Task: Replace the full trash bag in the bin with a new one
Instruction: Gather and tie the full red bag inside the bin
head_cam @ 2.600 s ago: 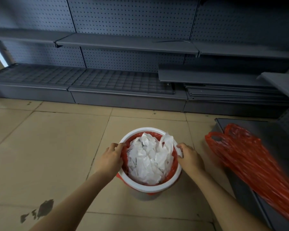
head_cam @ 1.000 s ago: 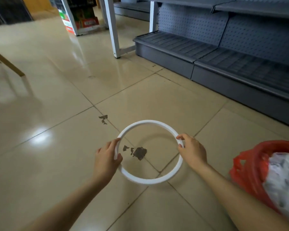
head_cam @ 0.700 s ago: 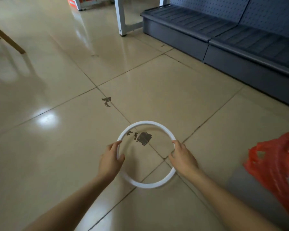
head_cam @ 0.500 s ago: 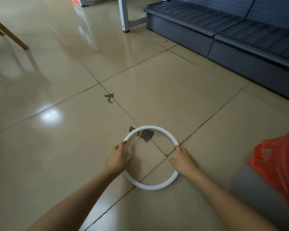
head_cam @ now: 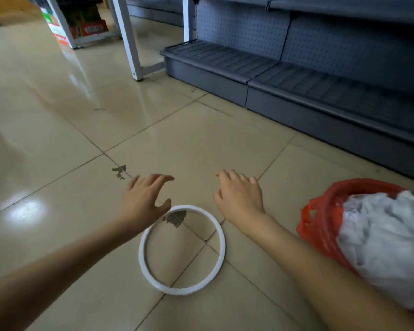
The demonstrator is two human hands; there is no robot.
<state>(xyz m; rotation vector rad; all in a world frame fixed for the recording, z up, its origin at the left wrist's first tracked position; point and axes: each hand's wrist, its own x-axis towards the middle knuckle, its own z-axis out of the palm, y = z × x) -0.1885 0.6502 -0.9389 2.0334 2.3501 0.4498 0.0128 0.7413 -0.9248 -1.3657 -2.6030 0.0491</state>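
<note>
Both hands are open and hold nothing: the left hand (head_cam: 145, 199) has its fingers spread above the floor, and the right hand (head_cam: 239, 194) hangs loose with its fingers curled a little. Down between the 2 arms, the thin, smooth white plastic ring (head_cam: 182, 250) lies flat on the shiny tan floor tiles (head_cam: 58, 163). Off to the right, nearer the right hand, sits the full red trash bag (head_cam: 325, 225), thin and crinkly, stuffed with crumpled white paper (head_cam: 380, 235), its open mouth facing up.
</note>
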